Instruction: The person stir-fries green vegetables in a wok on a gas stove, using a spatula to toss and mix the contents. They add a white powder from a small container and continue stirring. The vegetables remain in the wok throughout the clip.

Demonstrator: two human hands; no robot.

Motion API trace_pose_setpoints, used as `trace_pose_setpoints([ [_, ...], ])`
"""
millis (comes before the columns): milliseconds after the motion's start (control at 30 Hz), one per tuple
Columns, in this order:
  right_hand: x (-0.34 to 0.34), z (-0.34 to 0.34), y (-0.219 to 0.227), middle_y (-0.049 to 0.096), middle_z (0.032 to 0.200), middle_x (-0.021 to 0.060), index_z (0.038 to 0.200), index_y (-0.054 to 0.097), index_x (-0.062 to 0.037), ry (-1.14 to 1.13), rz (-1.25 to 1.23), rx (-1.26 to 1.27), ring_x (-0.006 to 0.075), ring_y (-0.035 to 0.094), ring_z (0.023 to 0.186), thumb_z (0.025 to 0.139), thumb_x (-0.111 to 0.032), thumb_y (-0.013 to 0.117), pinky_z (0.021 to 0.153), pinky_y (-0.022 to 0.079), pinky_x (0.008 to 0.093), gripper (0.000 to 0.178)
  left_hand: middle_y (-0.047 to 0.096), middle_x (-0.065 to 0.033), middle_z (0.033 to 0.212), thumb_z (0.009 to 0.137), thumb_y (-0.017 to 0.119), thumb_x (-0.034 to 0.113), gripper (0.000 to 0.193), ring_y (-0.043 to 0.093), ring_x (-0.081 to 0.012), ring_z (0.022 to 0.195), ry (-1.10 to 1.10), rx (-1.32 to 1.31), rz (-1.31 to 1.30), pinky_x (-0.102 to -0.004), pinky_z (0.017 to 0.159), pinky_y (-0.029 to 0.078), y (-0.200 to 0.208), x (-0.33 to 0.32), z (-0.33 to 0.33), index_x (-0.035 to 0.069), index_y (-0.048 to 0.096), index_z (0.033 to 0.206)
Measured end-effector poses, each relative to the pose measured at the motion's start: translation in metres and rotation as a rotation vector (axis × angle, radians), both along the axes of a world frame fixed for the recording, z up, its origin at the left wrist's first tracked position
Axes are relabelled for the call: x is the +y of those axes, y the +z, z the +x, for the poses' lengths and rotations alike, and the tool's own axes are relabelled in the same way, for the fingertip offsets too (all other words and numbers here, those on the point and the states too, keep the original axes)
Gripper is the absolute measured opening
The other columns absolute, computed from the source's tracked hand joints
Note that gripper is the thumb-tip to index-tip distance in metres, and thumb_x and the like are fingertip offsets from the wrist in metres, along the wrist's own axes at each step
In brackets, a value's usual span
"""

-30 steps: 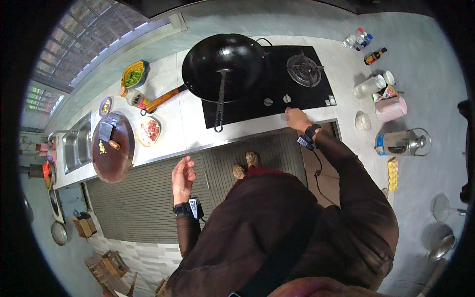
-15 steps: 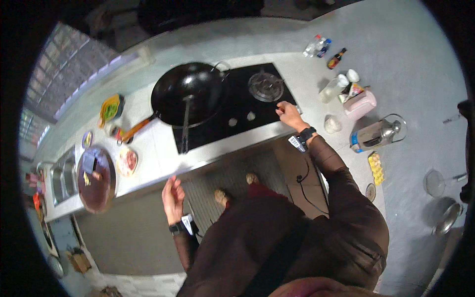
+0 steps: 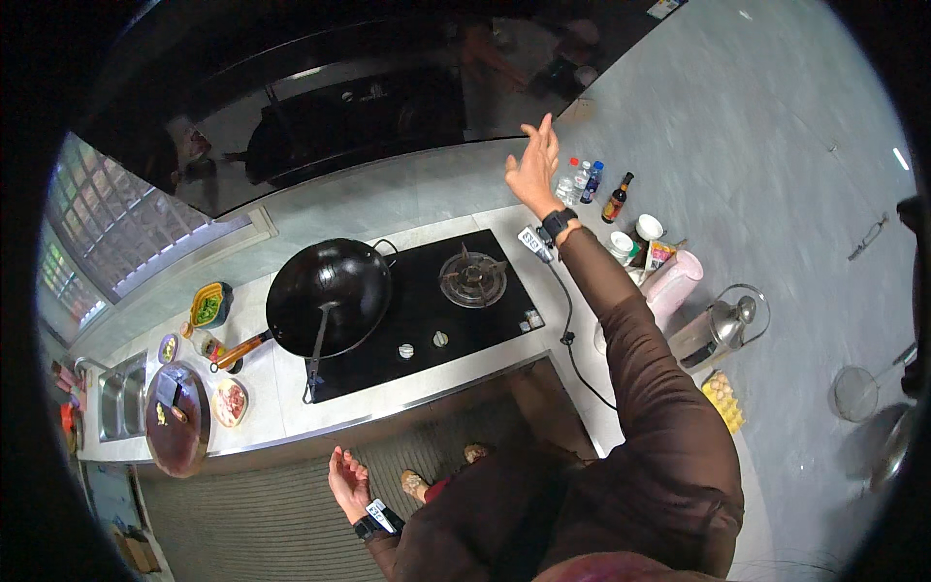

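My right hand point(image 3: 535, 170) is raised over the back of the counter, close to the lower edge of the dark glossy range hood point(image 3: 369, 87). Its fingers are stretched apart with nothing in them; whether a fingertip touches the hood I cannot tell. Low in front of the counter hangs my left hand point(image 3: 349, 482), fingers loosely bent and holding nothing. A black wok point(image 3: 339, 281) with a wooden handle stands on the left side of the black gas stove point(image 3: 427, 310), and a long-handled metal utensil point(image 3: 318, 344) rests in it. The right burner point(image 3: 473, 280) is bare.
Left on the counter are a round chopping board point(image 3: 179, 436) with a cleaver point(image 3: 169, 386), a plate of meat point(image 3: 231, 403), a container of greens point(image 3: 208, 306) and a sink point(image 3: 122, 398). Bottles point(image 3: 616, 199), a pink jug point(image 3: 672, 284), a metal kettle point(image 3: 713, 330) and eggs point(image 3: 722, 400) stand right.
My right hand has risen from the stove's right front corner to the hood and opened out. The view has tilted up, showing more of the hood. My left hand stays low before the counter.
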State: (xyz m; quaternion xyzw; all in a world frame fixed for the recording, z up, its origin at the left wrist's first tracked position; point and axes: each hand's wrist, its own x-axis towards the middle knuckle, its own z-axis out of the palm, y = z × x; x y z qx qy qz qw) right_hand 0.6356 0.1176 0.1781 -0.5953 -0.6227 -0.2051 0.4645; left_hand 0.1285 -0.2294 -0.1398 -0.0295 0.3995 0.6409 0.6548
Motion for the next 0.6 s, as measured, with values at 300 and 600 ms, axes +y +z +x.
trace_pose_setpoints([
  [300, 0.057, 0.038, 0.035, 0.002, 0.162, 0.0275, 0.134, 0.039, -0.0055, 0.028, 0.010, -0.027, 0.0493, 0.011, 0.146, 0.073, -0.003, 0.068, 0.113, 0.016, 0.0591, 0.067, 0.061, 0.0005, 0.080, 0.100, 0.056, 0.025, 0.016, 0.044, -0.0087, 0.055, 0.103, -0.021, -0.038, -0.0239, 0.045, 0.036, 0.018, -0.013, 0.039, 0.013, 0.064, 0.105],
  [600, 0.064, 0.036, 0.040, 0.003, 0.163, 0.0263, 0.128, 0.043, -0.0049, 0.118, 0.094, 0.086, 0.0471, 0.010, 0.147, 0.068, 0.005, 0.060, 0.113, 0.014, 0.0613, 0.063, 0.066, -0.0009, 0.084, 0.098, 0.059, 0.025, 0.016, 0.046, -0.0099, 0.057, 0.116, 0.078, 0.048, -0.0249, 0.047, 0.036, 0.036, -0.003, 0.037, 0.013, 0.067, 0.105],
])
